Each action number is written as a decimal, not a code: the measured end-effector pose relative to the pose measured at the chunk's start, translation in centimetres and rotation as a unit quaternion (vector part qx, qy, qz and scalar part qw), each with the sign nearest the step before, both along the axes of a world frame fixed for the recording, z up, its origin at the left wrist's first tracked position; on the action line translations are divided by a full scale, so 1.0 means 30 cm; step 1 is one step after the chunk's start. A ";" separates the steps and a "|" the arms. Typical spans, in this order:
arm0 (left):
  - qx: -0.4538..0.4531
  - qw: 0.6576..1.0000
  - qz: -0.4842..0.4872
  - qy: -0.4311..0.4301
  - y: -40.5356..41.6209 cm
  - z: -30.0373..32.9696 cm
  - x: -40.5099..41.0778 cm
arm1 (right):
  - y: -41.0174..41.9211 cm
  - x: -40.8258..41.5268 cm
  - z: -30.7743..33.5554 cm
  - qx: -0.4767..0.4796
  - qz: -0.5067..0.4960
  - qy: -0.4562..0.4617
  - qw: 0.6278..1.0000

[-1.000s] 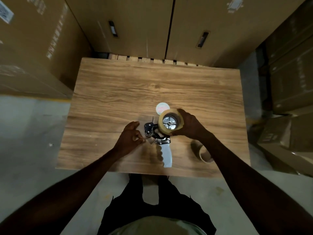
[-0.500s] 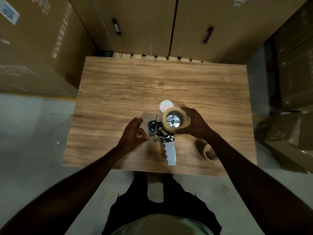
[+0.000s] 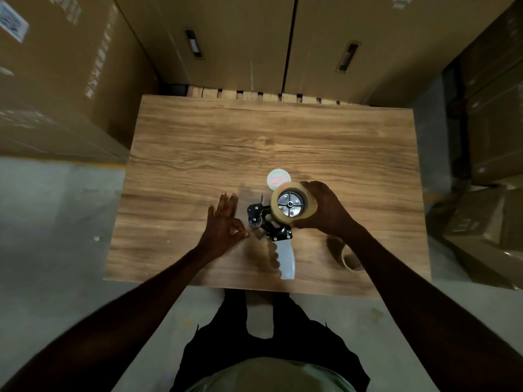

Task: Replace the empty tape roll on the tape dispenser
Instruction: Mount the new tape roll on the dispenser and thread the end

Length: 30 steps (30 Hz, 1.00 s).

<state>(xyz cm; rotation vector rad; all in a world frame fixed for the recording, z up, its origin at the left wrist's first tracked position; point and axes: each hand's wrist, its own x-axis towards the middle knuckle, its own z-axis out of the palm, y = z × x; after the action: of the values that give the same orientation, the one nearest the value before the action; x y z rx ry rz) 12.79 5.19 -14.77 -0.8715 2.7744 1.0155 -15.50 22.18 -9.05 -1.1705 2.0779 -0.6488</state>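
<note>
The tape dispenser (image 3: 267, 223), with a black frame and a pale handle (image 3: 286, 261), lies on the wooden table (image 3: 198, 154) near its front edge. A full roll of tan tape (image 3: 278, 215) sits on the dispenser's metal hub. My right hand (image 3: 325, 212) wraps around the roll from the right. My left hand (image 3: 223, 224) is just left of the dispenser's front roller. Its thumb and forefinger pinch together at what looks like the tape's loose end (image 3: 256, 236), and the other fingers are stretched out. The empty cardboard core (image 3: 349, 260) stands on the table, partly behind my right forearm.
A round white sticker disc (image 3: 278, 179) lies just beyond the roll. Large cardboard boxes (image 3: 226, 38) wall in the table at the back, left and right. The table's front edge is close to my body, with grey floor on both sides.
My left hand has drawn a little to the left, away from the dispenser, and its free fingers have spread. My right hand stays on the roll.
</note>
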 end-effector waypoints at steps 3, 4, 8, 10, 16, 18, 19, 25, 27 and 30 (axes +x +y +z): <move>-0.004 1.000 -0.001 -0.013 -0.007 0.002 -0.010 | -0.006 0.003 0.004 -0.011 0.013 0.009 1.000; -0.005 1.000 -0.003 -0.020 -0.009 0.000 -0.010 | -0.011 0.009 0.005 -0.001 0.017 0.009 1.000; 0.003 1.000 0.011 -0.015 -0.016 -0.004 0.007 | 0.005 0.028 -0.063 0.032 0.031 0.006 0.999; 0.006 1.000 0.021 -0.018 -0.023 0.004 0.023 | 0.006 0.043 -0.068 0.039 0.028 0.006 0.999; -0.012 1.000 -0.002 -0.023 -0.046 0.003 0.035 | 0.003 0.054 -0.070 0.042 0.027 0.000 0.999; -0.019 0.999 -0.009 -0.025 -0.056 0.005 0.030 | 0.001 0.058 -0.071 0.044 0.027 0.004 0.999; -0.021 0.999 -0.013 -0.027 -0.061 0.006 0.027 | 0.001 0.061 -0.072 0.048 0.031 0.007 0.998; -0.035 0.998 -0.045 -0.038 -0.108 0.006 0.002 | -0.004 0.067 -0.067 0.073 0.034 0.020 0.997; -0.034 0.998 -0.049 -0.034 -0.119 0.010 -0.006 | -0.004 0.071 -0.064 0.079 0.029 0.028 0.996; -0.035 0.997 -0.054 -0.034 -0.131 0.010 -0.014 | -0.002 0.080 -0.069 0.084 0.021 0.026 0.996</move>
<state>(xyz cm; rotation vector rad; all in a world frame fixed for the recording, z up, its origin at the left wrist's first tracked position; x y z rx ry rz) 12.37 1.27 -14.47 -0.7388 2.7800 0.8610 -13.12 22.14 -11.13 -1.1421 2.0996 -0.4183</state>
